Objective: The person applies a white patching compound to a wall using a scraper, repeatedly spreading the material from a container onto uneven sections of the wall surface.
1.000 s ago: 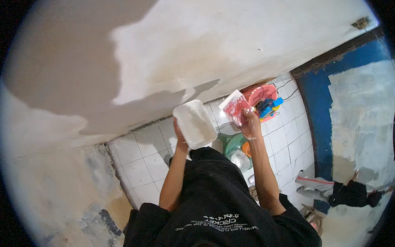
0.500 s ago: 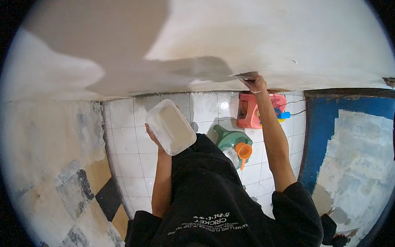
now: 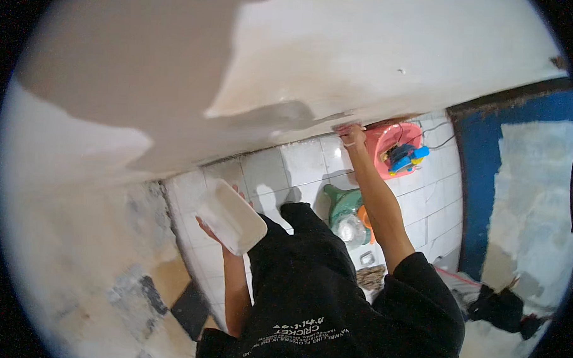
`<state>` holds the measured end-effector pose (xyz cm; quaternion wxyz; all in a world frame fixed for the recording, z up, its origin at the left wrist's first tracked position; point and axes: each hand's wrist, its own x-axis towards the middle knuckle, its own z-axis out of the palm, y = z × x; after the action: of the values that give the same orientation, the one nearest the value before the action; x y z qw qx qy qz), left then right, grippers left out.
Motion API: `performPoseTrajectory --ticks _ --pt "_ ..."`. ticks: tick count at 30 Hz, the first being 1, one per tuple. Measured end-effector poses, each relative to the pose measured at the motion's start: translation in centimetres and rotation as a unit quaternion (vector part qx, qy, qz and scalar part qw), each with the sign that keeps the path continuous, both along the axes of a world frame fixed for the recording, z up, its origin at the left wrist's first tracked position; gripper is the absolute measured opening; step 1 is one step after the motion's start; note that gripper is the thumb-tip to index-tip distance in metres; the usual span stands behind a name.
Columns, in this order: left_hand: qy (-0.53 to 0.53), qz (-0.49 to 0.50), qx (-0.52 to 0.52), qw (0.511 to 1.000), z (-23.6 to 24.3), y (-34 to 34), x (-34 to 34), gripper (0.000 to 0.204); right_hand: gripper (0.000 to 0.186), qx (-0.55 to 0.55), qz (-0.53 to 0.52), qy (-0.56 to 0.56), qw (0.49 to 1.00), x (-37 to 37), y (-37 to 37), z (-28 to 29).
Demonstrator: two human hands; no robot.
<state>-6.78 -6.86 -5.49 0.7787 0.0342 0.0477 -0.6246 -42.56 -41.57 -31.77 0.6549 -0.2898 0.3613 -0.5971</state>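
Note:
My left hand [image 3: 210, 230] carries a white rectangular plastic tub [image 3: 247, 223], its fingers spread round the sides and underneath. The tub is tilted, with whitish paste inside. My right hand [image 3: 352, 136] is closed on a putty knife [image 3: 342, 127], its thin blade seemingly against the lower part of the pale wall [image 3: 316, 60]. Motion blurs the blade, and the handle is hidden in my fingers.
Beside my right forearm is a pink plastic stool or tub [image 3: 379, 141] with a blue and yellow tool [image 3: 408, 161]. A green plastic piece [image 3: 339, 196] holds a clear container [image 3: 350, 230] and an orange dipper [image 3: 364, 219]. Another person [image 3: 500, 307] works by the blue, patched wall [image 3: 479, 160].
My right hand has moved down the wall and slightly left with the putty knife. The tub has shifted a little left and down, tilting more. The whole view has turned.

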Motion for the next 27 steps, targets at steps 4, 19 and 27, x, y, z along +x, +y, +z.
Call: performPoseTrajectory --ticks 4,19,27 --pt "-0.051 -0.024 -0.015 0.998 0.0 1.5 2.3 0.095 0.028 0.191 -0.257 0.179 0.930 10.4 1.3 1.6" --pt "-0.068 -0.161 0.014 0.985 4.8 -2.5 0.5 0.087 0.012 0.141 -0.307 0.133 0.932 20.1 12.7 14.6" --pt "-0.038 -0.239 0.055 0.969 6.1 -3.6 -0.2 0.086 0.027 0.273 -0.318 0.212 0.883 10.5 5.3 4.5"
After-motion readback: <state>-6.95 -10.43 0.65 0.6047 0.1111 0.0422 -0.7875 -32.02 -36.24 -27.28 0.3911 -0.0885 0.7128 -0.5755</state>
